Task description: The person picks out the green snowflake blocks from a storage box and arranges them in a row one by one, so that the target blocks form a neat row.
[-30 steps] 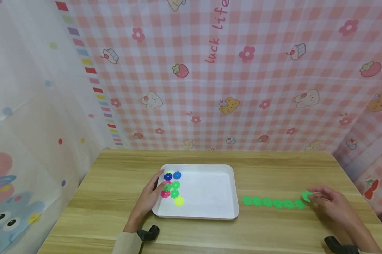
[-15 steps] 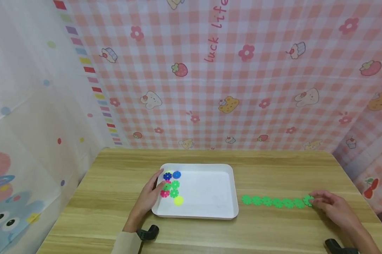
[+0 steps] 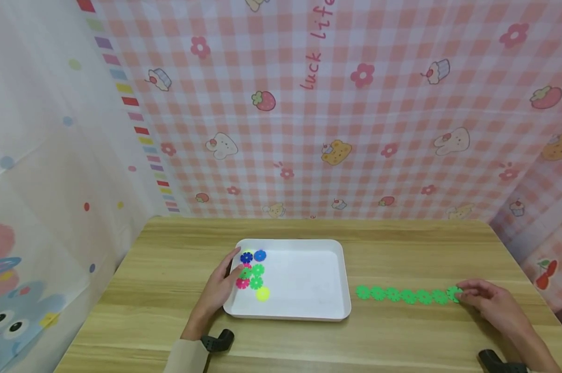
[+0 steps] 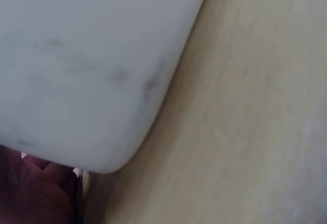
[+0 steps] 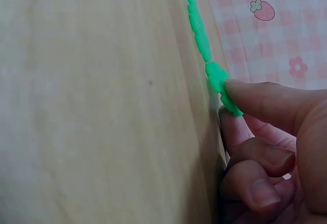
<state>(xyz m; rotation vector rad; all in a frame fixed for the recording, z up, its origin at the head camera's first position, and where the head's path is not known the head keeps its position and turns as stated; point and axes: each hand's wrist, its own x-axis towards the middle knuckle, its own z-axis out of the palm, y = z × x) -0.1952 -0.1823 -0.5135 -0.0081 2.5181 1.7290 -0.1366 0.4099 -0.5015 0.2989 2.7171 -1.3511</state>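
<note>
In the head view my left hand (image 3: 218,287) grips the left rim of a white tray (image 3: 306,280), thumb over the edge. The left wrist view shows the tray's outer side (image 4: 87,76) with part of the hand below it. Right of the tray, several green notched flower discs (image 3: 408,296) lie in a row on the table. My right hand (image 3: 493,305) pinches the green flower disc (image 3: 452,294) at the row's right end. From the right wrist, thumb and index finger hold that disc (image 5: 217,76) right against its neighbour, the other fingers curled beneath.
Inside the tray's left part lie blue discs (image 3: 260,255), green discs (image 3: 257,270), a pink disc (image 3: 242,283) and a yellow disc (image 3: 263,294). A pink checked cloth (image 3: 304,129) hangs behind the wooden table (image 3: 393,342). A black strap device (image 3: 219,341) sits at the left wrist.
My right hand has brought its green disc down and slightly left to the right end of the row. My left hand has stayed on the tray.
</note>
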